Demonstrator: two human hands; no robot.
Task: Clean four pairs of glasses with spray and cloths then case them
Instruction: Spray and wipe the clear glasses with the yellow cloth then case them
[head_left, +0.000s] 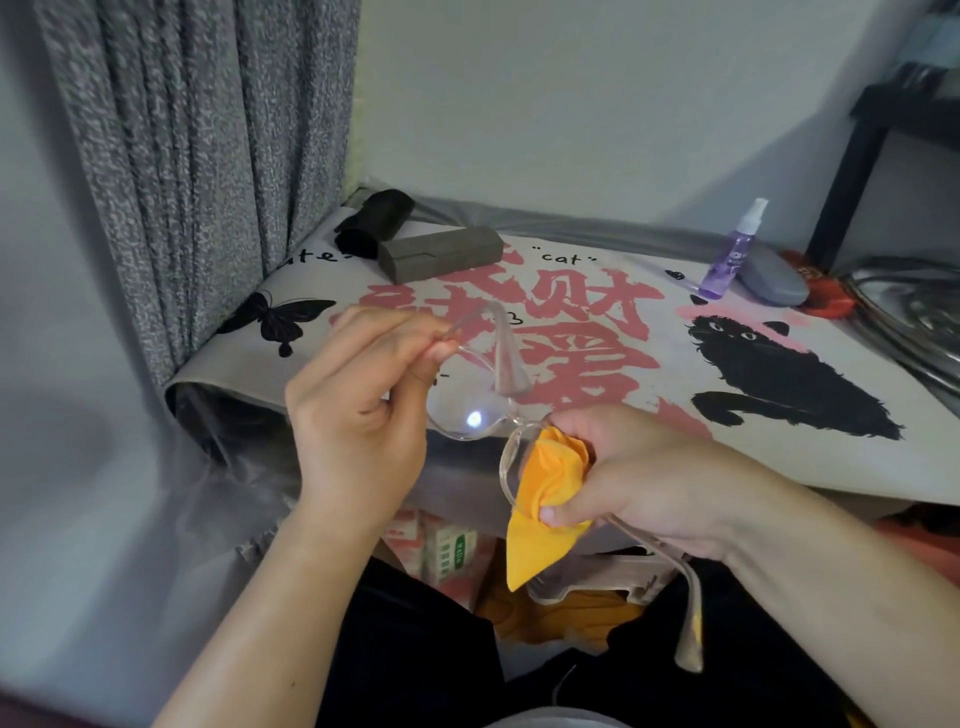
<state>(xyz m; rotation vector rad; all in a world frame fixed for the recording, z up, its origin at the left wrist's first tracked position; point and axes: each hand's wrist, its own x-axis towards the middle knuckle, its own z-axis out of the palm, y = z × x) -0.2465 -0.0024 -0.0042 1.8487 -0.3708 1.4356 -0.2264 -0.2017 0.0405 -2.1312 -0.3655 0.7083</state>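
I hold a pair of clear-framed glasses (480, 410) in front of the table's near edge. My left hand (358, 410) pinches the frame at its left hinge, one temple sticking up. My right hand (634, 473) presses an orange cloth (545, 499) around the right lens; the other temple hangs down below that wrist. A purple spray bottle (730, 254) lies tilted at the table's far right, against a grey oval case (774, 280). A grey-brown rectangular case (441, 252) and a black case (376, 221) lie at the far left.
The table wears a cloth (753, 457) printed with a black cat, a butterfly and red characters. A grey curtain (208, 156) hangs at the left. A metal basin (914, 317) and a dark rack (872, 135) stand at the right. Boxes and orange fabric lie under the table.
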